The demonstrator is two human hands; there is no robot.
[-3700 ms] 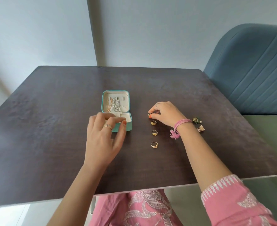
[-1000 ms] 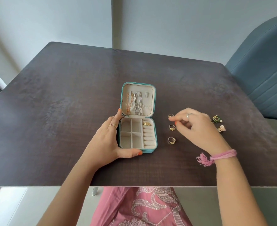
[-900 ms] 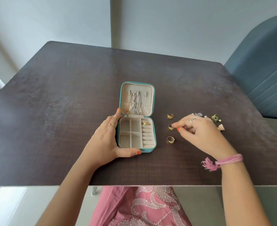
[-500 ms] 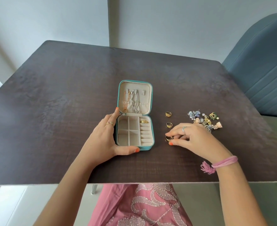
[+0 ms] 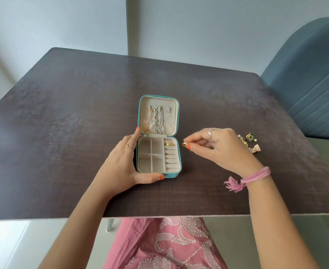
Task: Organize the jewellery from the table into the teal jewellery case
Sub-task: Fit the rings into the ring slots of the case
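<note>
The teal jewellery case (image 5: pixel 176 152) lies open at the table's middle. Chains (image 5: pixel 155 121) hang in its lid. One gold ring (image 5: pixel 169 144) sits in the top ring slot. My left hand (image 5: pixel 121 166) grips the case's left side, index finger along the edge and thumb on the front. My right hand (image 5: pixel 218 147) hovers just right of the case and pinches a gold ring (image 5: pixel 185 144) between thumb and forefinger. Earrings (image 5: pixel 250 141) lie on the table behind that hand, partly hidden. The other rings on the table are hidden by my right hand.
The dark wooden table (image 5: pixel 62 123) has its front edge close to me. A blue upholstered chair (image 5: pixel 311 84) stands at the right side. A grey wall lies behind the table.
My right hand picked a ring up off the table and lifted it left toward the case. My left hand kept its hold on the case.
</note>
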